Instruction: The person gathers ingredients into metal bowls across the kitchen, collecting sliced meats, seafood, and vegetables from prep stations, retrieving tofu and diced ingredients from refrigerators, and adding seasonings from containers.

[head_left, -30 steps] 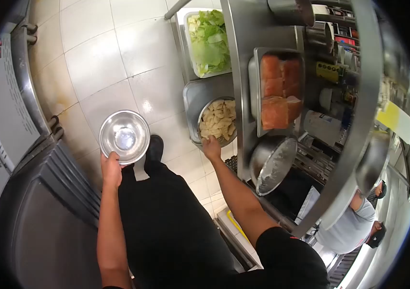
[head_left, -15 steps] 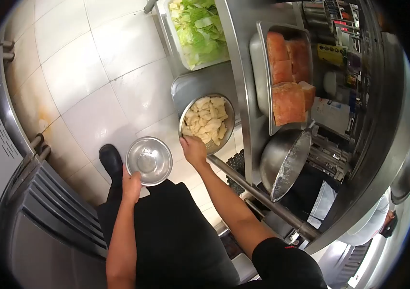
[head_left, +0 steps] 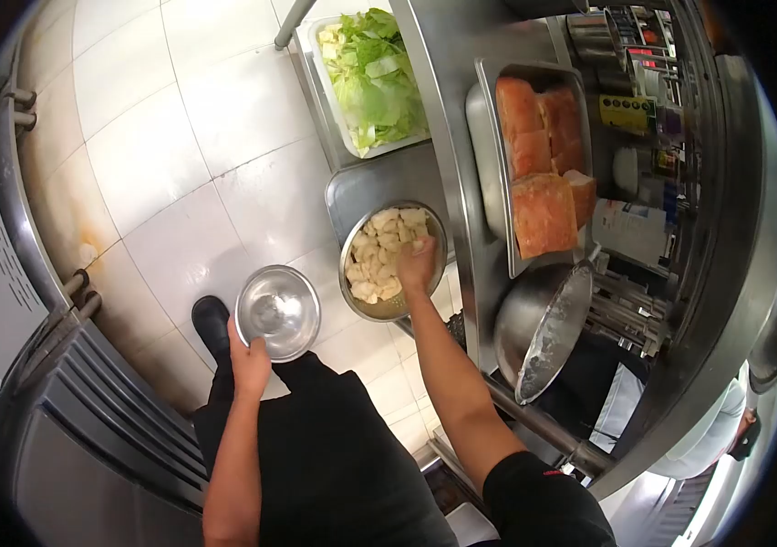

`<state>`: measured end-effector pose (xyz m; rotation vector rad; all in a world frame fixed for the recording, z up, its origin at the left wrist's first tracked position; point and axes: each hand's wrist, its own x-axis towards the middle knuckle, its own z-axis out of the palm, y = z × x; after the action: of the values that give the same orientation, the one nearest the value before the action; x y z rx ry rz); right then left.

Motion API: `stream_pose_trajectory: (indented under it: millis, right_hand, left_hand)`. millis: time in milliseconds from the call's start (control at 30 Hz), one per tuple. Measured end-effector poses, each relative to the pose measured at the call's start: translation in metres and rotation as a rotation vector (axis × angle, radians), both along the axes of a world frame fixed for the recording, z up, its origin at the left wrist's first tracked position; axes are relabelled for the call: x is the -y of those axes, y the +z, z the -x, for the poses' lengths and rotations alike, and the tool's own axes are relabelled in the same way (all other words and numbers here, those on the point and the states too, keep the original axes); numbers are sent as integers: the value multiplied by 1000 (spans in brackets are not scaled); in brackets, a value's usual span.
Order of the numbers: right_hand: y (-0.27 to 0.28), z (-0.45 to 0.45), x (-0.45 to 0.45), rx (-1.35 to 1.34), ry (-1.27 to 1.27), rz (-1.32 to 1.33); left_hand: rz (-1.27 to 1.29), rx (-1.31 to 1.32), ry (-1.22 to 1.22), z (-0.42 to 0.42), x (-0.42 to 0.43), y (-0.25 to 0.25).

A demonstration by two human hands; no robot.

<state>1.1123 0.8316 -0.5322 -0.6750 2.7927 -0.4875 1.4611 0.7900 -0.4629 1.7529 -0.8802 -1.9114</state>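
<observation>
My left hand (head_left: pixel 251 363) grips the rim of a shiny round metal bowl (head_left: pixel 277 312), with nothing inside it, above the floor by my dark shoe. My right hand (head_left: pixel 417 262) reaches into a second round metal bowl (head_left: pixel 347 284), whose inner wall looks speckled or perforated. Pale, soft-looking chunks (head_left: pixel 374 263), possibly cut chicken, fill much of that bowl. The fingers of my right hand are curled down among the chunks at the bowl's right side; what lies in them is hidden. This bowl rests on a grey metal shelf (head_left: pixel 352 196).
A white tub of chopped lettuce (head_left: pixel 375 82) sits beyond the chunks. On the steel counter (head_left: pixel 439 109) at the right are a metal pan (head_left: pixel 489 137) of orange-brown blocks and a tilted wok-like bowl (head_left: pixel 525 319). A metal rail (head_left: pixel 534 415) runs near my right arm.
My right hand has moved from the rim of the bowl of chunks to inside it, on the right side. My left hand still holds the other bowl, now slightly more tilted.
</observation>
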Motion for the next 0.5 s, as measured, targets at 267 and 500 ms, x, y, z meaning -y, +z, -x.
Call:
stream_pose_trajectory:
  millis: [267,500]
  right_hand:
    - [5,21,13,43,-157,-19]
    - [3,-13,1,-39,393,-83]
  left_hand:
    - [244,107,-77,-2,9,-1]
    - [255,66,-112,17,10,-3]
